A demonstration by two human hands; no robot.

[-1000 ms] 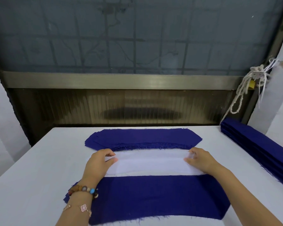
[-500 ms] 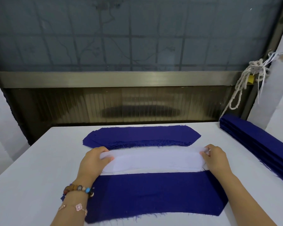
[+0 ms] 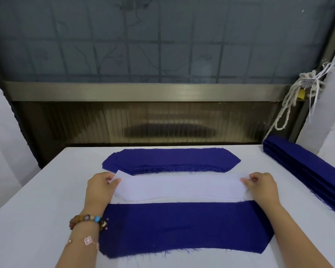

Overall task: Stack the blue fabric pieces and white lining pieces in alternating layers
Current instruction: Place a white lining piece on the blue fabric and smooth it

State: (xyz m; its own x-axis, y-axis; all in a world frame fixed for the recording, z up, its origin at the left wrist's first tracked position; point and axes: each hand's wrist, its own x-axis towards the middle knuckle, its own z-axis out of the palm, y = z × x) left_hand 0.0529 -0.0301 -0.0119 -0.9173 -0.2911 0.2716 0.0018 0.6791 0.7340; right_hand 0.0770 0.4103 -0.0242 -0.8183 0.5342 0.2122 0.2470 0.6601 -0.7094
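A long white lining piece (image 3: 179,187) is held stretched between my hands over a pile of more white lining. My left hand (image 3: 100,187) pinches its left end and my right hand (image 3: 262,187) pinches its right end. Behind it lies a stack of blue fabric pieces (image 3: 170,160) with angled corners. In front of it, nearest me, a blue fabric piece (image 3: 184,228) lies flat on top of the near stack, with white showing under its front edge.
The white table (image 3: 39,209) ends at a dark window wall behind. A tall stack of folded blue fabric (image 3: 306,171) runs along the table's right edge. A knotted white rope (image 3: 290,99) hangs at the right.
My hands have spread to the two ends of the white lining piece and lifted it slightly off its pile; its left corner now sticks up past my left thumb.
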